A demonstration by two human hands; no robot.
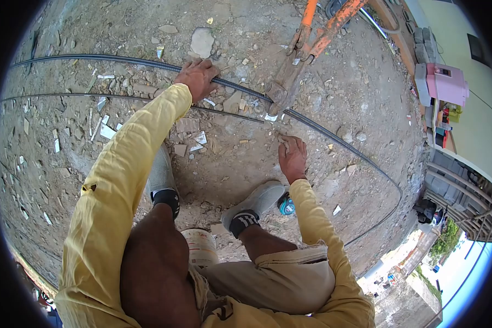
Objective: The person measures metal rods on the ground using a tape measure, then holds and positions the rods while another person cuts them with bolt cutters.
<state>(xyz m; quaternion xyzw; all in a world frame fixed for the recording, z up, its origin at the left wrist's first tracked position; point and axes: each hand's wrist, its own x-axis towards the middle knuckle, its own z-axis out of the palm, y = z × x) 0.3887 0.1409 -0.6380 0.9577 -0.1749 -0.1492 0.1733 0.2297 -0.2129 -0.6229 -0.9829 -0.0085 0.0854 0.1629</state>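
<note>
My left hand (pixel 198 80) is wrapped round dark ribbed steel rebar (pixel 120 58), holding it low over the dirt. To the right, the rebar passes into the jaws of a bolt cutter (pixel 279 94) with worn orange handles (pixel 333 30). Beyond the jaws a further length of rebar (pixel 333 136) runs right and bends round toward me. My right hand (pixel 293 157) hovers just below the jaws, back upward and fingers loosely spread; no held thing shows. A thinner single rod (pixel 224 112) lies below my left hand.
I sit on a white bucket (pixel 200 246) with my shoes (pixel 261 199) on the ground. A teal tape measure (pixel 285 205) lies beside my right shoe. Broken tile pieces (pixel 108 131) and a flat stone (pixel 202 42) litter the dirt. A pink box (pixel 447 85) stands at the right.
</note>
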